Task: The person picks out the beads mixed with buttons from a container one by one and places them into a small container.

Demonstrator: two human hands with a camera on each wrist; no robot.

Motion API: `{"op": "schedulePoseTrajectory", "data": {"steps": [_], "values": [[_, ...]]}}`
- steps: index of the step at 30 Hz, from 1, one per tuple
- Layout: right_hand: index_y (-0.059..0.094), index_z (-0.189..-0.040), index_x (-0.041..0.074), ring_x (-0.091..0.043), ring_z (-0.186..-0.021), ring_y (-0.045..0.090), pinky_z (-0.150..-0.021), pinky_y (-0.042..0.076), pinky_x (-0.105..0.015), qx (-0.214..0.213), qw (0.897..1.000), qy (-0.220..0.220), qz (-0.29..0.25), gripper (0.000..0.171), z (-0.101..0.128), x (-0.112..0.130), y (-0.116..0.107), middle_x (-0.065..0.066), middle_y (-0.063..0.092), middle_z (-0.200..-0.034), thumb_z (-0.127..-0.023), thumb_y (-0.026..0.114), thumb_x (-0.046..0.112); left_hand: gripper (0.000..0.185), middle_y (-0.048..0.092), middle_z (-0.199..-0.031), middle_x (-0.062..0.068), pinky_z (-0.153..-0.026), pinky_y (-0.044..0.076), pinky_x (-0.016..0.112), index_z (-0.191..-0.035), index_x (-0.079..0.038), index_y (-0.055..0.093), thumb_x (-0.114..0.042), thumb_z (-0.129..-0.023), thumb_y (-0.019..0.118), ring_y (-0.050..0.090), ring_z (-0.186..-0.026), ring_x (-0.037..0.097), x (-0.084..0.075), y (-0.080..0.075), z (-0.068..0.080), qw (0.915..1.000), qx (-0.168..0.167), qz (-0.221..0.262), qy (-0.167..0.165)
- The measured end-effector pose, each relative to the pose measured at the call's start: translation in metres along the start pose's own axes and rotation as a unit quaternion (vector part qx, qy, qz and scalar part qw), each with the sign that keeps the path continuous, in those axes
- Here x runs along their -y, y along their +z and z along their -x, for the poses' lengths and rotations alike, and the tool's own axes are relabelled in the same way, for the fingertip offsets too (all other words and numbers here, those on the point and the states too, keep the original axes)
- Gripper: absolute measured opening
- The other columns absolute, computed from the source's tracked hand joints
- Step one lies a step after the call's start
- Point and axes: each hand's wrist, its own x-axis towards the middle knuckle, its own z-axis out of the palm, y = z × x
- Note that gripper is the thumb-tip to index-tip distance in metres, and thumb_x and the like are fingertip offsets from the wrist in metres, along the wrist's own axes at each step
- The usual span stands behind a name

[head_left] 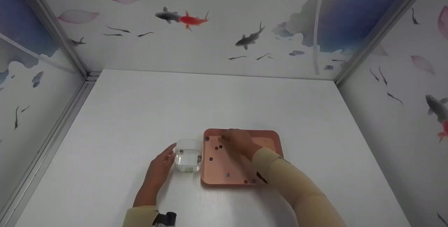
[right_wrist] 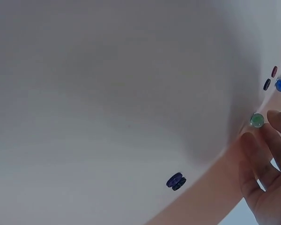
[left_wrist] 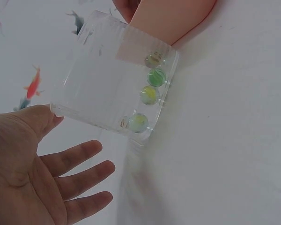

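Note:
A clear plastic container (head_left: 189, 167) with several glass marbles (left_wrist: 156, 77) in it stands against the tray's left side. My left hand (head_left: 161, 167) is beside it; in the left wrist view the thumb touches its rim and the other fingers are spread and straight. Over the far left part of the pink tray (head_left: 217, 181) is my right hand (head_left: 241, 142), reaching in from the right. In the right wrist view its thumb and index fingertips are right at a green marble (right_wrist: 257, 120) near the tray wall.
Small dark discs like buttons (right_wrist: 176, 181) and a blue marble (right_wrist: 280, 85) lie scattered in the tray. A white table (head_left: 157, 104) holds everything, with panels (head_left: 217, 52) painted with fish enclosing its back and sides.

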Motion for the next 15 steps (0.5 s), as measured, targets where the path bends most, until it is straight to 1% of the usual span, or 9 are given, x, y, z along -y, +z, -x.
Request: {"op": "schedulePoseTrajectory", "data": {"steps": [1,3,5,7,9,12,15], "values": [[0.058,-0.135,0.021,-0.023,-0.133,0.046,-0.111,0.035,-0.044,0.0,1.0,0.004,-0.001,0.036,-0.0002,0.0001,0.0003,-0.001,0.057,-0.138,-0.101,0.053,0.028,0.045,0.051,-0.141,0.017,-0.105,0.036,0.059,-0.148,-0.02,0.04,-0.028,-0.104,0.045,0.046,-0.13,0.04,0.0002,0.0,-0.0001,1.0,0.0,0.001,0.0],[0.058,-0.135,0.022,-0.023,-0.132,0.048,-0.11,0.037,-0.043,-0.003,1.0,-0.007,0.014,0.035,-0.001,-0.0001,0.0012,-0.002,0.058,-0.136,-0.101,0.053,0.027,0.045,0.051,-0.141,0.017,-0.105,0.036,0.059,-0.148,-0.019,0.04,-0.028,-0.104,0.045,0.046,-0.13,0.04,0.0007,0.0002,-0.0002,1.0,0.0,0.002,0.001],[0.059,-0.135,0.023,-0.023,-0.126,0.054,-0.107,0.041,-0.042,-0.013,0.999,-0.03,0.044,0.034,-0.0021,-0.001,0.0027,-0.002,0.062,-0.131,-0.101,0.053,0.026,0.045,0.05,-0.142,0.016,-0.106,0.036,0.058,-0.148,-0.019,0.04,-0.028,-0.104,0.044,0.046,-0.13,0.04,0.0011,0.0004,-0.0004,1.0,0.0,0.005,-0.001],[0.06,-0.133,0.022,-0.023,-0.117,0.06,-0.1,0.047,-0.04,-0.03,0.993,-0.069,0.093,0.034,-0.0034,-0.0022,0.0042,-0.004,0.067,-0.123,-0.1,0.055,0.022,0.045,0.05,-0.142,0.016,-0.106,0.035,0.059,-0.148,-0.02,0.04,-0.029,-0.104,0.044,0.046,-0.13,0.04,0.0014,0.0006,-0.0008,1.0,0.002,0.007,-0.004],[0.062,-0.132,0.022,-0.021,-0.108,0.064,-0.094,0.052,-0.038,-0.047,0.988,-0.091,0.118,0.033,-0.0046,-0.0031,0.0057,-0.004,0.07,-0.115,-0.099,0.057,0.021,0.046,0.05,-0.142,0.016,-0.106,0.035,0.059,-0.148,-0.02,0.04,-0.029,-0.104,0.044,0.046,-0.13,0.04,0.0013,0.0009,-0.0012,0.9999,0.003,0.008,-0.007],[0.064,-0.129,0.021,-0.02,-0.098,0.067,-0.087,0.054,-0.037,-0.064,0.984,-0.103,0.129,0.031,-0.0054,-0.0036,0.0074,-0.004,0.071,-0.106,-0.098,0.059,0.02,0.046,0.05,-0.142,0.016,-0.106,0.035,0.059,-0.148,-0.021,0.04,-0.029,-0.104,0.044,0.045,-0.13,0.04,0.0003,0.0013,-0.0012,0.9999,0.004,0.009,-0.011],[0.064,-0.129,0.023,-0.019,-0.097,0.066,-0.087,0.054,-0.037,-0.065,0.986,-0.095,0.12,0.031,-0.0058,-0.0037,0.009,-0.003,0.071,-0.106,-0.098,0.058,0.02,0.046,0.05,-0.142,0.016,-0.106,0.035,0.059,-0.148,-0.021,0.04,-0.029,-0.104,0.044,0.045,-0.131,0.039,-0.001,0.0014,-0.0005,0.9999,0.004,0.009,-0.013]]}}
